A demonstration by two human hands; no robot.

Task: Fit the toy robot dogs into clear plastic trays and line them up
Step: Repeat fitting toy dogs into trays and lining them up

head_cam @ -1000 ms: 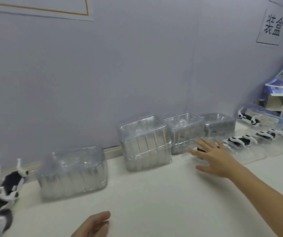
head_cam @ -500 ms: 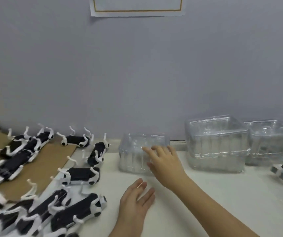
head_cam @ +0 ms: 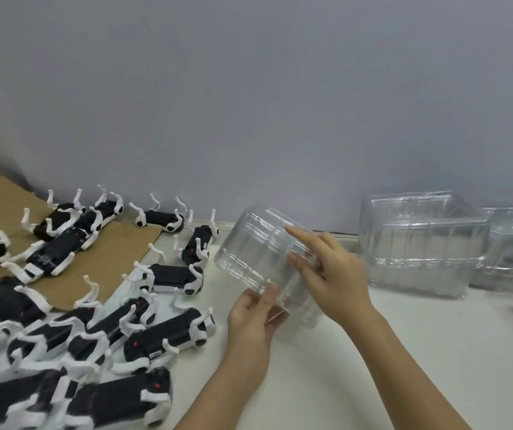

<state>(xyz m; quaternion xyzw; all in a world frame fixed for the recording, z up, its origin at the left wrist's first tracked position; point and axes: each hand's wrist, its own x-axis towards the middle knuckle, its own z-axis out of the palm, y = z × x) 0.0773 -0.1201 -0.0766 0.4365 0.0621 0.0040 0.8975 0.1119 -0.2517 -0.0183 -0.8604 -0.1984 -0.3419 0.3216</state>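
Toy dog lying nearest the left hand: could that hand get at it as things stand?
Probably yes, once freed: the left hand pinches a corner of the clear tray, so its grip is taken. The toy dog lies beside it on the table, nothing between.

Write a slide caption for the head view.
Left hand grips, right hand steadies clear trays beside toy dogs.
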